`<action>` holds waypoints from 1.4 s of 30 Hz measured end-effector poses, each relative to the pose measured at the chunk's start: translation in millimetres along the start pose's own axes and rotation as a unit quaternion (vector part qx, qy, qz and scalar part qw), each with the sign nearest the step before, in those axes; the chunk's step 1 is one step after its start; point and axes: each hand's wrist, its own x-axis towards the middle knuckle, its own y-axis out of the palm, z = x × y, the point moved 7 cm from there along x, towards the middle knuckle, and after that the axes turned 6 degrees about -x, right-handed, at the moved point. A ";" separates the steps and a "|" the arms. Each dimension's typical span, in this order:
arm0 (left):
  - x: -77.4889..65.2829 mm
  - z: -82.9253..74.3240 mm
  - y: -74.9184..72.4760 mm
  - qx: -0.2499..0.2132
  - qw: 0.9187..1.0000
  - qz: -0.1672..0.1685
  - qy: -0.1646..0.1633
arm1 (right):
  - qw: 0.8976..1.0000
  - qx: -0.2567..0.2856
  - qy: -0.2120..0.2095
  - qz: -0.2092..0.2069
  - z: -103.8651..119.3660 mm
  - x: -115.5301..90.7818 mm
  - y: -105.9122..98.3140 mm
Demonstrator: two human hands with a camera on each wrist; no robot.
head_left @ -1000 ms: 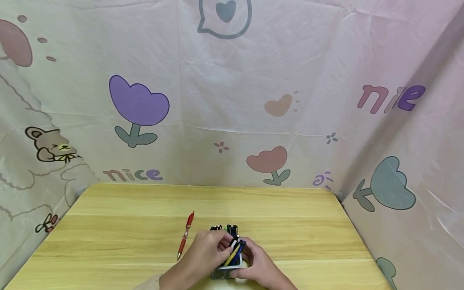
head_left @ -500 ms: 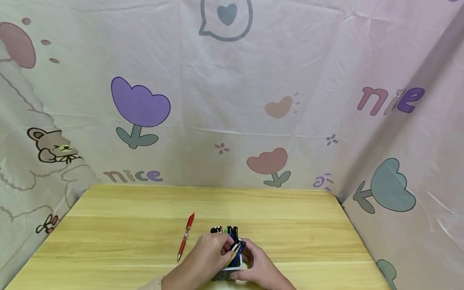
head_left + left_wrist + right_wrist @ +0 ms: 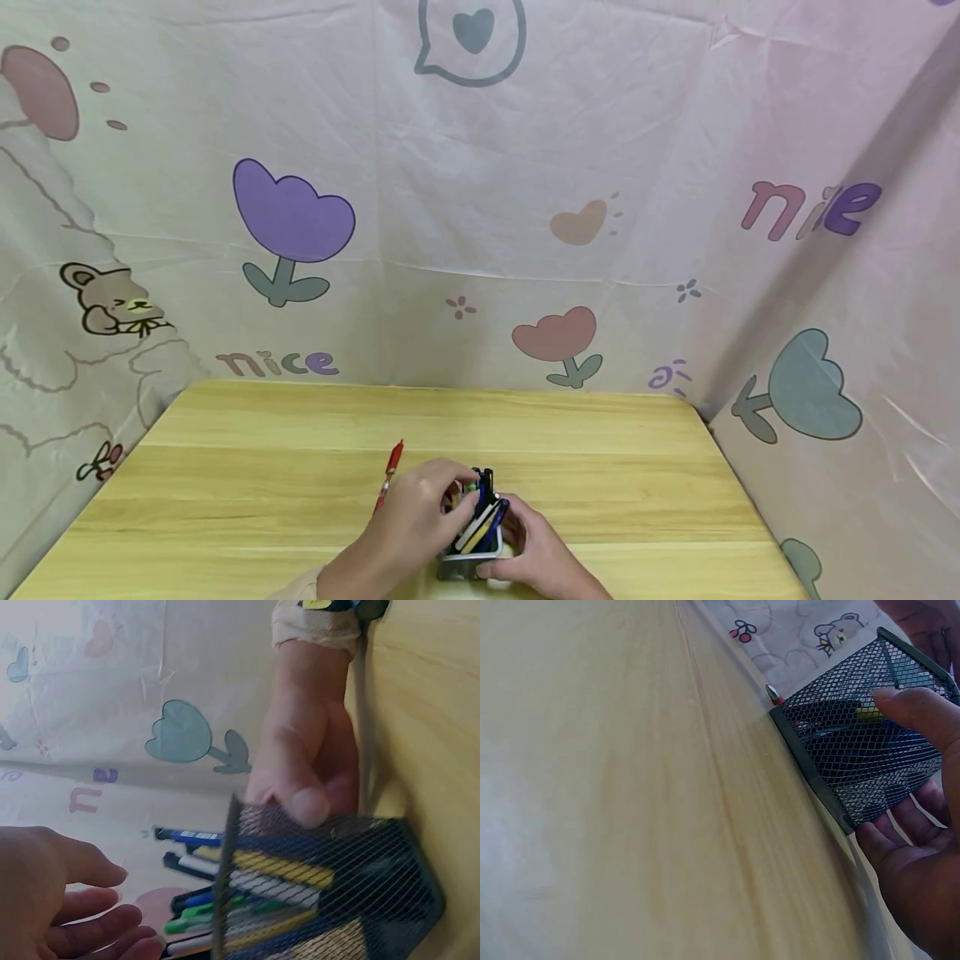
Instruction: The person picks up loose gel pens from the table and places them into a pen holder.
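Note:
A dark mesh pen holder [image 3: 459, 570] stands near the table's front, filled with several pens. My right hand [image 3: 536, 542] grips its right side; in the right wrist view the thumb [image 3: 922, 712] lies along the mesh and the fingers reach round the other side. My left hand [image 3: 412, 508] is over the holder's left part with bent fingers. The left wrist view shows nothing between its thumb and fingers [image 3: 97, 926], beside the pen tops. A white pen [image 3: 471, 532], a yellow pen [image 3: 480, 534] and a blue pen [image 3: 498, 518] lean rightward in the holder; a green pen [image 3: 195, 920] is among them.
Left of the holder a red pen [image 3: 393, 460] lies on the wooden table [image 3: 247, 492], its lower end behind my left hand. A printed cloth [image 3: 442, 167] hangs around the table's back and sides.
My left hand has released the pens leaning at the holder's front right and shifted away toward its far left part. The right hand keeps its hold, and the holder has stayed put.

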 end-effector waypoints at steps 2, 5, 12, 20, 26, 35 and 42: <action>2.2 0.7 -7.4 0.011 1.000 -0.026 0.003 | 1.000 -0.003 0.005 -0.002 0.0 0.2 -0.5; 5.4 3.0 -17.3 0.022 0.998 -0.053 0.004 | 1.000 -0.003 0.013 -0.007 0.1 0.3 -1.6; 12.7 14.5 -36.1 0.053 0.996 -0.068 -0.011 | 1.000 -0.005 0.015 -0.010 -0.9 0.5 -2.0; 16.1 28.5 -44.5 0.078 0.994 -0.076 -0.016 | 1.000 -0.007 0.019 -0.015 -3.9 0.2 -3.7; 18.2 41.0 -45.4 0.098 0.992 -0.078 -0.029 | 1.000 -0.004 0.021 -0.013 -2.5 0.3 -3.0; 19.7 66.0 -40.4 0.113 0.989 -0.066 -0.064 | 1.000 -0.007 0.013 -0.015 -2.1 0.8 -2.5; 17.8 84.7 -35.1 0.111 0.986 -0.036 -0.119 | 1.000 -0.012 0.017 -0.017 -2.1 0.4 -2.5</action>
